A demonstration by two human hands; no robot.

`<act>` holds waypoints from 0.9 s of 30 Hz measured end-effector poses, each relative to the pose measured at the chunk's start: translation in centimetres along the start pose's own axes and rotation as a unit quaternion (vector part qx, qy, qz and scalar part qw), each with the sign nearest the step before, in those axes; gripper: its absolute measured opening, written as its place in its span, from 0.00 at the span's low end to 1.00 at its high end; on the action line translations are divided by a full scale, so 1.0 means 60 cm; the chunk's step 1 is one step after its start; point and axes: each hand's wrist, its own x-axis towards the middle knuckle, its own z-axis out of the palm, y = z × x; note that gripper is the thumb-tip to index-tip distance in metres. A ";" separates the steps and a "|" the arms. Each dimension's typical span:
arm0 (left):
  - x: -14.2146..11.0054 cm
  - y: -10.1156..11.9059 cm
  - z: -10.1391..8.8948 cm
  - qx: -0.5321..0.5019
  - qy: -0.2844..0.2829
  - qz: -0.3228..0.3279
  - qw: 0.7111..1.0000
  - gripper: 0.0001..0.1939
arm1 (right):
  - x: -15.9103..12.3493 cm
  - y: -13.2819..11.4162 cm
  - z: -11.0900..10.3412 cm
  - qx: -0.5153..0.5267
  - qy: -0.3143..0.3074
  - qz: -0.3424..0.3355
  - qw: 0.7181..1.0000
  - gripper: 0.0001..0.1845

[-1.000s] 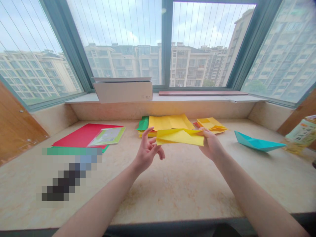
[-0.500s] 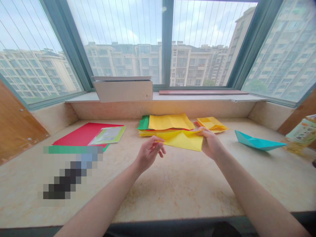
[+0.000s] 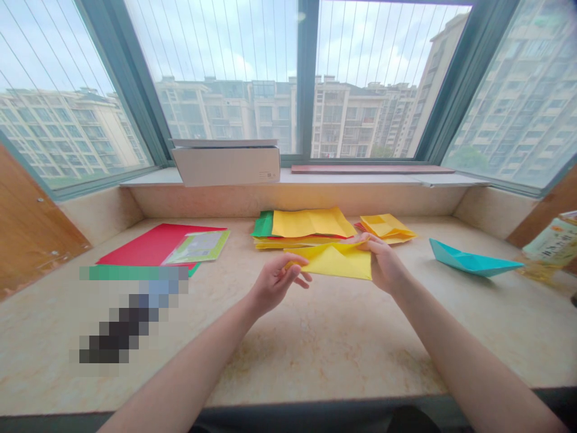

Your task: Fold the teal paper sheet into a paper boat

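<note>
A folded sheet of yellow paper (image 3: 338,263) is stretched between my hands above the stone counter. My left hand (image 3: 279,279) pinches its left end between thumb and forefinger, with the other fingers loosely curled. At its right end, my right hand (image 3: 383,261) grips the paper, its fingers partly hidden behind the sheet. Just behind lies a stack of creased paper (image 3: 311,222) in yellow, green and red. To the right of that stack is a smaller pile of folded yellow paper (image 3: 388,226).
A blue-green paper boat (image 3: 475,258) sits to the right, near a plastic packet (image 3: 552,240). On the left lie red paper (image 3: 139,243), a clear packet (image 3: 198,246) and a pixelated dark object (image 3: 121,328). A white box (image 3: 228,165) stands on the window ledge.
My left hand has shifted slightly right along the yellow paper, its fingers now further over the left end. The sheet has come slightly lower and nearer. My right hand keeps its grip.
</note>
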 end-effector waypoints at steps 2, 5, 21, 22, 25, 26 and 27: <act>-0.001 0.003 -0.001 -0.007 0.000 -0.012 1.000 0.19 | -0.001 -0.001 0.000 0.005 -0.003 -0.003 1.000 0.05; 0.000 0.002 -0.005 0.003 0.024 -0.048 0.999 0.17 | -0.002 -0.005 0.000 0.015 -0.014 -0.015 1.000 0.05; 0.014 0.012 0.011 -0.155 0.077 -0.078 0.982 0.22 | -0.015 -0.018 0.014 0.060 0.009 -0.057 0.997 0.15; 0.014 0.010 0.010 -0.157 0.078 -0.086 0.981 0.19 | -0.015 -0.018 0.015 0.060 0.011 -0.059 0.996 0.16; 0.017 0.003 0.006 -0.170 0.093 -0.115 0.974 0.13 | -0.017 -0.020 0.019 0.067 0.000 -0.057 0.996 0.15; 0.018 0.003 0.004 -0.174 0.101 -0.127 0.971 0.13 | -0.018 -0.020 0.020 0.070 -0.007 -0.055 0.996 0.14; 0.018 0.002 0.003 -0.175 0.108 -0.140 0.969 0.13 | -0.019 -0.021 0.022 0.072 -0.015 -0.053 0.996 0.12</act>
